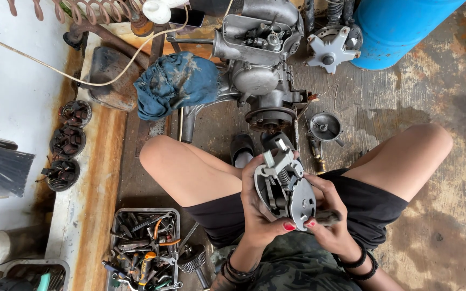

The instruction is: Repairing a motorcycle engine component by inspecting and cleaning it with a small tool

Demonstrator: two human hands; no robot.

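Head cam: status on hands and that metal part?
Left hand and right hand both grip the grey metal assembly over the lap. Engine on the floor ahead. Nothing obstructing.

Stained floor [449, 178]: engine [260, 59], tool tray [144, 250], blue drum [400, 27].

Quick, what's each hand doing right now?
Left hand: closed around the grey metal clutch-like assembly, grip on its left side.
Right hand: closed on the same assembly, supporting its right edge.

clutch part [285, 188]: matt grey metal (greasy) | rag [176, 83]: blue cloth, stained
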